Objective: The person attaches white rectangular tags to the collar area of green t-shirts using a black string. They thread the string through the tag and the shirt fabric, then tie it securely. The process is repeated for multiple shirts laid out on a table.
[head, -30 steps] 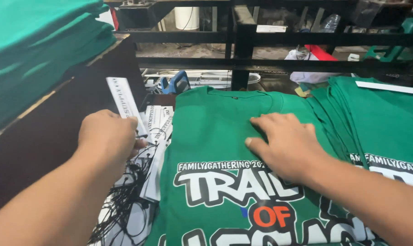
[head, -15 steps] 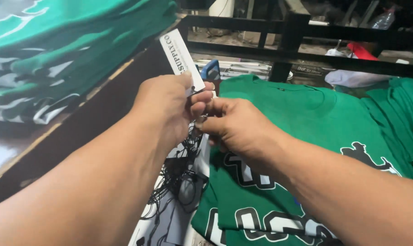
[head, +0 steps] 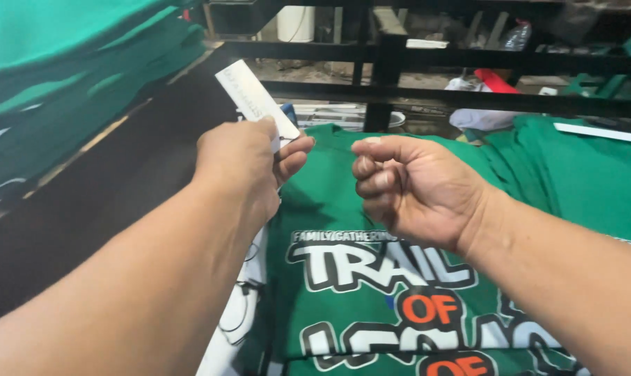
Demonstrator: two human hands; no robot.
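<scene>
Label strip (head: 256, 104): narrow white paper strip, flat and stiff-looking, faint grey print, pinched in left hand (head: 249, 163) between thumb and fingers; held above upper left edge of green shirt (head: 329, 209), angled up and away.
Change: half a second ago both hands together at the strip, right fingers working at its lower end; now apart. A second ago right hand flat on the shirt, left hand down at the strip pile.
Meaning: likely a piece pulled or peeled off the strip, or grip handed over to left alone; cannot tell which.
Right hand (head: 413, 188): loose fist over shirt's collar area, thumb pressed to curled fingers; something small maybe pinched there, cannot tell.
Green shirt: soft knit, lying flat, smooth; bold white, black and orange print on chest, looks rubbery and opaque.
Left of shirt: dark board surface (head: 99, 202), matte; black cables (head: 235, 313) on white sheet at shirt's lower left edge.
Far left of shirt: stack of folded green shirts (head: 58, 83), some printed.
Right of shirt: more green shirts (head: 580, 174), overlapping.
Beyond shirt: black metal frame (head: 434, 59), square bars.
</scene>
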